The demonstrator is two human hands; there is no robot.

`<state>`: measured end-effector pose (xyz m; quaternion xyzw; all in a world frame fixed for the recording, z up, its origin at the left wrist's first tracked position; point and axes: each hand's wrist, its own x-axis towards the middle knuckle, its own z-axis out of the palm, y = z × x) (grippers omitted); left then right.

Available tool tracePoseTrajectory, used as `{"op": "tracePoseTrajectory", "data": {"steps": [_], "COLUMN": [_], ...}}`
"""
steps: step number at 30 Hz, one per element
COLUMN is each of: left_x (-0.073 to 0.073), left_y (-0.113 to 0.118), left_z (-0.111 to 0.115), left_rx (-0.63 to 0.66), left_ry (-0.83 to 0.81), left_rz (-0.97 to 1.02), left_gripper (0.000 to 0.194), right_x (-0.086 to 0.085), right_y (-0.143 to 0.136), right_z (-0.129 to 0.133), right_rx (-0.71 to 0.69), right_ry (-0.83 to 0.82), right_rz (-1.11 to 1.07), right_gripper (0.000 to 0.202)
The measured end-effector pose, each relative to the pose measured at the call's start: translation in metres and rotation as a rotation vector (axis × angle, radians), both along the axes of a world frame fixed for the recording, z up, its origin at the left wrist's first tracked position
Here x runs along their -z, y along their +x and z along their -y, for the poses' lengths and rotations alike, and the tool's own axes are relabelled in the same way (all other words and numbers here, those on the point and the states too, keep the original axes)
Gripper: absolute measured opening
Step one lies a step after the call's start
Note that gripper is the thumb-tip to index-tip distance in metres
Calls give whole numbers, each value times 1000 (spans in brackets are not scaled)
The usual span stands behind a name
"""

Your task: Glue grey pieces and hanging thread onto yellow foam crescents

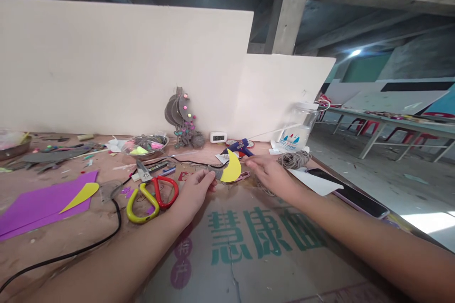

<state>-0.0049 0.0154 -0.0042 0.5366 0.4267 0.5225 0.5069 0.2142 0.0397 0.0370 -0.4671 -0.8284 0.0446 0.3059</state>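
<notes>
My left hand (199, 187) pinches the grey, twine-wrapped end of a yellow crescent cutout (232, 168) above the cardboard. To its right, my right hand (268, 173) has its fingers closed together, close to the crescent; what they hold, if anything, I cannot make out. A blue glue gun (239, 147) lies just beyond, its handle end near my right fingertips. Loose grey twine passes under my right hand, beside a coil of twine (294, 159). A pink clip (243, 176) lies between the hands, partly hidden.
Red-and-yellow scissors (166, 191) lie left of my left forearm. Purple sheets (42, 203) carry a yellow cutout (81, 196). A black cable (119, 220) crosses the table. At the back are a metal bowl (161, 143), small clock (218, 137) and plastic jar (296, 128); a phone (350, 194) lies right.
</notes>
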Motion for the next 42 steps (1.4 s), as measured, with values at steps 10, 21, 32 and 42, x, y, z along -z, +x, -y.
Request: {"op": "tracePoseTrajectory", "data": {"steps": [10, 21, 32, 42], "left_x": [0, -2, -4, 0], "left_y": [-1, -2, 0, 0], "left_z": [1, 5, 7, 5], "left_rx": [0, 6, 49, 74], "left_ry": [61, 133, 143, 135], "left_rz": [-33, -162, -239, -246], "left_gripper": [33, 25, 29, 31], "right_x": [12, -24, -39, -22], "right_y": [-51, -74, -42, -14], "right_z": [53, 51, 9, 0], "right_rx": [-245, -199, -98, -133], "right_ry": [-199, -4, 75, -6], "right_rz": [85, 374, 171, 45], "right_gripper": [21, 20, 20, 22]}}
